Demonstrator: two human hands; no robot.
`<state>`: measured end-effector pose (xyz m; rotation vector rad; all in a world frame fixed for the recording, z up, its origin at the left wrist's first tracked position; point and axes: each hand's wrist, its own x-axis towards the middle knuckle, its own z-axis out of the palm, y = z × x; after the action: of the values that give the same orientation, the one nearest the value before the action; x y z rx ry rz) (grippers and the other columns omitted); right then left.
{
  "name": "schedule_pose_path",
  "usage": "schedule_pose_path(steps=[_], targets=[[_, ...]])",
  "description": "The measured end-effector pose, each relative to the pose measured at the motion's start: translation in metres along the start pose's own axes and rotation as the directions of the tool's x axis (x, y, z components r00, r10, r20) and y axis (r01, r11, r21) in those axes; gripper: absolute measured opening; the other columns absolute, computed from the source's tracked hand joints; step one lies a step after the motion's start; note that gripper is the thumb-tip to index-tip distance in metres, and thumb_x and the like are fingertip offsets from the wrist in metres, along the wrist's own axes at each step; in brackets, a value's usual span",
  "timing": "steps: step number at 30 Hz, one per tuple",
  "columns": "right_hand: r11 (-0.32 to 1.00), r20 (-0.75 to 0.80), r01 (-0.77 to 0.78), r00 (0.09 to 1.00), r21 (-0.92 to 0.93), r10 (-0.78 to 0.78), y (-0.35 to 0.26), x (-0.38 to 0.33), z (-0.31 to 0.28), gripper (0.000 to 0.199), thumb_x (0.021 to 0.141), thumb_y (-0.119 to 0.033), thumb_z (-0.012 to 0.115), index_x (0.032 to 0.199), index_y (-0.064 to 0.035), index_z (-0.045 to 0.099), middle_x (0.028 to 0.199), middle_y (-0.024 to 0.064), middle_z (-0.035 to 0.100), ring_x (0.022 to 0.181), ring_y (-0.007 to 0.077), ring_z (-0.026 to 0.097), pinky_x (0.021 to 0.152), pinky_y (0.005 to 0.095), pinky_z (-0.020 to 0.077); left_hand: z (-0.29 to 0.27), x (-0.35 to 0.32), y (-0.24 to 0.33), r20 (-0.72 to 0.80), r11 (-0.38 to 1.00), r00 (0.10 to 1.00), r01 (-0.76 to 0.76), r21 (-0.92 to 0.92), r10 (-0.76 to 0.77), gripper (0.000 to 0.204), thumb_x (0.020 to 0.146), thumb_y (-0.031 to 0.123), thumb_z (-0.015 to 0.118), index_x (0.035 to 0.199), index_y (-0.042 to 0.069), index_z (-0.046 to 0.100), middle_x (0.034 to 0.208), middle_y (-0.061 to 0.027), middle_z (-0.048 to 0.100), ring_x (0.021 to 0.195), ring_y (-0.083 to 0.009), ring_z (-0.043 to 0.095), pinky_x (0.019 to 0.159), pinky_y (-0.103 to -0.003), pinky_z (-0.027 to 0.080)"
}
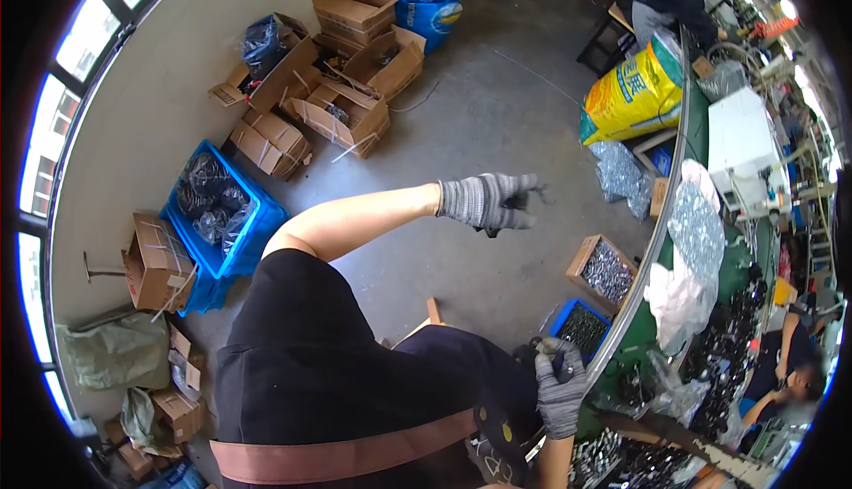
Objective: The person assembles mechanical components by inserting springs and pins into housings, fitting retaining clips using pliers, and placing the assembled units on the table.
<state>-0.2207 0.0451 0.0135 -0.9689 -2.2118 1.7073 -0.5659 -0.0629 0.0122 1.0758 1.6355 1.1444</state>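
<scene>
- Blue tray [562,315], just beside the curled right hand [559,389]; its grip I can't tell.
- Left hand [484,201], fingers spread above floor [488,116].
- Brown box [581,256], yellow sack [626,98] along the bench [698,138].

Left hand [484,202] blurred at fingertips [522,184]; right forearm [556,464] cut by lower edge.

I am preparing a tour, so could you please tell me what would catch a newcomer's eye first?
Probably the gloved left hand, held out over the grey floor with its fingers spread. Next, the yellow sack at the upper right, beside the green workbench, then the blue crate of dark bags at the left.
</scene>
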Motion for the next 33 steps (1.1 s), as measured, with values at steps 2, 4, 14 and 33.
schedule_pose_path(steps=[2, 4, 14, 33], targets=[[0.997, -0.028, 0.036, 0.999, -0.071, -0.039, 0.007, -0.011, -0.006, 0.022, 0.089, -0.001, 0.069, 0.110, -0.0051, 0.064, 0.096, 0.0027, 0.063, 0.084, 0.0115, 0.059, 0.079, 0.0256, 0.0494, 0.012, -0.007, 0.032, 0.001, 0.810, 0.860, -0.482, 0.333, 0.511, 0.045, 0.092, 0.024, 0.069, 0.131, 0.010, 0.050, 0.081, -0.0053, 0.061, 0.061, -0.0162, 0.063, 0.057, -0.033, 0.052], [0.962, -0.099, 0.076, 0.990, -0.261, -0.105, -0.019, -0.024, -0.007, 0.023, 0.088, -0.002, 0.069, 0.110, -0.0049, 0.065, 0.096, 0.0042, 0.064, 0.086, 0.0146, 0.061, 0.080, 0.0272, 0.0501, 0.019, -0.026, 0.096, 0.089, 0.596, 0.694, -0.670, 0.443, 0.714, 0.054, 0.088, 0.032, 0.073, 0.133, 0.009, 0.053, 0.079, -0.0100, 0.065, 0.064, -0.0169, 0.067, 0.063, -0.035, 0.054], [0.998, -0.318, 0.031, 0.948, 0.055, -0.012, -0.047, -0.071, -0.028, 0.028, 0.084, 0.001, 0.069, 0.111, -0.0043, 0.065, 0.095, 0.0078, 0.060, 0.090, 0.0187, 0.063, 0.077, 0.0287, 0.0515, 0.167, -0.007, 0.132, 0.325, 0.517, 0.441, -0.830, -0.207, 0.837, 0.046, 0.089, 0.033, 0.071, 0.125, 0.009, 0.057, 0.089, -0.0089, 0.068, 0.080, -0.0138, 0.067, 0.069, -0.032, 0.053], [0.763, -0.855, 0.391, 0.305, 0.515, 0.420, 0.048, -0.319, 0.000, 0.049, 0.082, -0.004, 0.076, 0.128, -0.0065, 0.060, 0.099, 0.0009, 0.059, 0.088, 0.0112, 0.057, 0.077, 0.0274, 0.0498, 0.372, -0.064, 0.210, 0.659, 0.684, 0.208, -0.351, -0.639, 0.723, 0.037, 0.094, 0.032, 0.067, 0.118, 0.008, 0.055, 0.097, -0.0094, 0.066, 0.087, -0.0131, 0.064, 0.076, -0.030, 0.052]])
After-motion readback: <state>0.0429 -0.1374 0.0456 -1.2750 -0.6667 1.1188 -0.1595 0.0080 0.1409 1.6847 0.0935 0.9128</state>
